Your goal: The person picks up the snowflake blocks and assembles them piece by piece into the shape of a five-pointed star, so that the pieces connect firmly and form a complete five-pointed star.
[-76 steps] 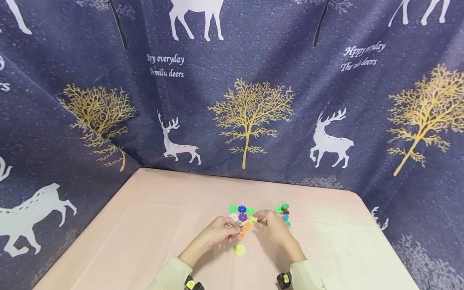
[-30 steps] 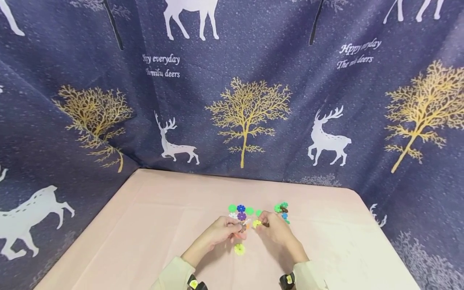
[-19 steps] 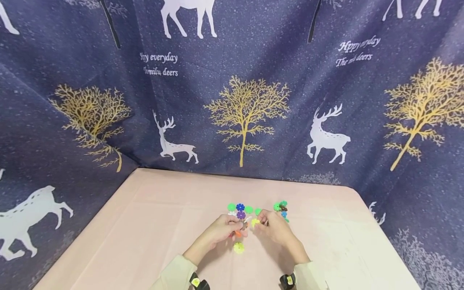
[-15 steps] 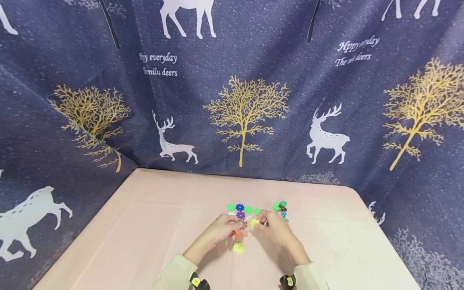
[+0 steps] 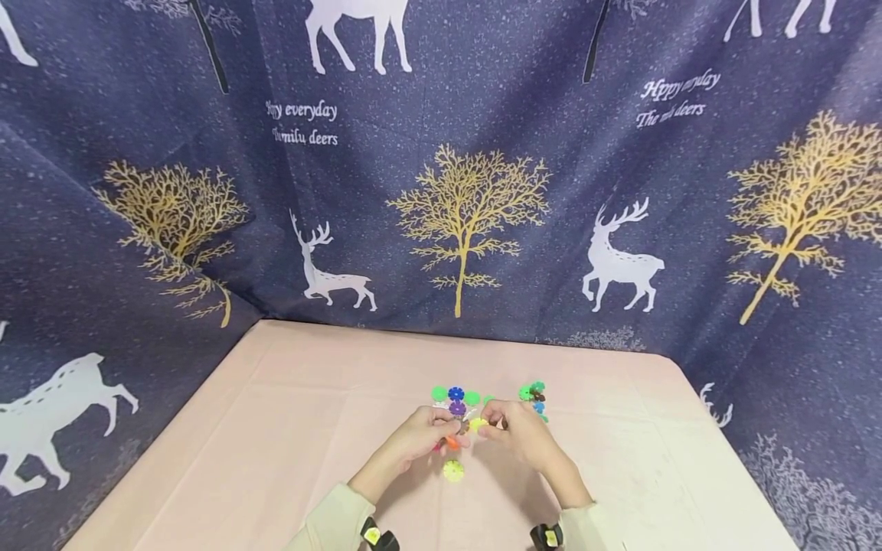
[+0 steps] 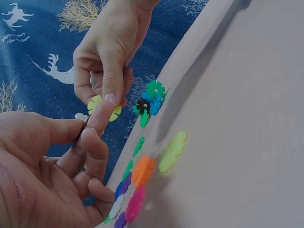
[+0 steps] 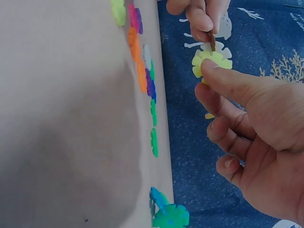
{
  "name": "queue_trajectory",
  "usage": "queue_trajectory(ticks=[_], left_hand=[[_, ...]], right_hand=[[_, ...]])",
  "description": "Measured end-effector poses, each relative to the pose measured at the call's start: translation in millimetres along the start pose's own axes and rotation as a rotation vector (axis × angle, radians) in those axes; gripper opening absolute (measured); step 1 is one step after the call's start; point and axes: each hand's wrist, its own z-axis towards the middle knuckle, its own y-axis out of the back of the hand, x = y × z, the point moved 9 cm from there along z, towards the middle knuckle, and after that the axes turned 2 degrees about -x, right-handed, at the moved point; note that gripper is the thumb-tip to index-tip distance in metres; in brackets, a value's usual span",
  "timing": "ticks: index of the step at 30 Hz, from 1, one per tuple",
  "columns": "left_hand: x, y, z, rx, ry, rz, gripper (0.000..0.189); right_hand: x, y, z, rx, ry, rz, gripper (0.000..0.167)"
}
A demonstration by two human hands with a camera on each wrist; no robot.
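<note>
Nearest, 2 pale sleeves point(image 5: 334, 519) reach in over the counter point(image 5: 331, 375), forearms angled inward so the hands face each other. Ahead of them a pale yellow disc point(image 5: 453, 471) lies flat. Just beyond, the left hand point(image 5: 420, 435) pinches a brown disc point(image 7: 212, 42) between thumb and forefinger, its other fingers bent; the right hand point(image 5: 524, 435) pinches a bright yellow disc point(image 7: 220, 60) with thumb and fingers, the rest half curled. Both held discs are off the counter, between the hands. In the right wrist view the bright yellow disc turns its notched face to the camera, while the brown disc stands edge-on, its line running up and down; whether the 2 are slotted together I cannot tell. That view also shows 2 orange discs point(image 7: 134, 42), where the head view has 1 orange patch. The left wrist view shows a pink disc point(image 6: 136, 204) mostly hidden from the head. Farther off lie purple point(image 5: 457, 409) and dark blue point(image 5: 456, 393) discs, then a green, brown and blue cluster point(image 5: 537, 392), then the backdrop point(image 5: 400, 252).
</note>
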Motion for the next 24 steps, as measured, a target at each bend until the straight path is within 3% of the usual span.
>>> queue_trajectory(ticks=[11, 24], left_hand=[[0.4, -0.2, 0.7, 0.006, 0.006, -0.011, 0.017], [-3.6, -1.5, -0.6, -0.026, 0.009, -0.028, 0.014]], right_hand=[[14, 3, 0.2, 0.006, 0.044, -0.006, 0.011], [30, 8, 2.0, -0.118, 0.173, -0.090, 0.018]])
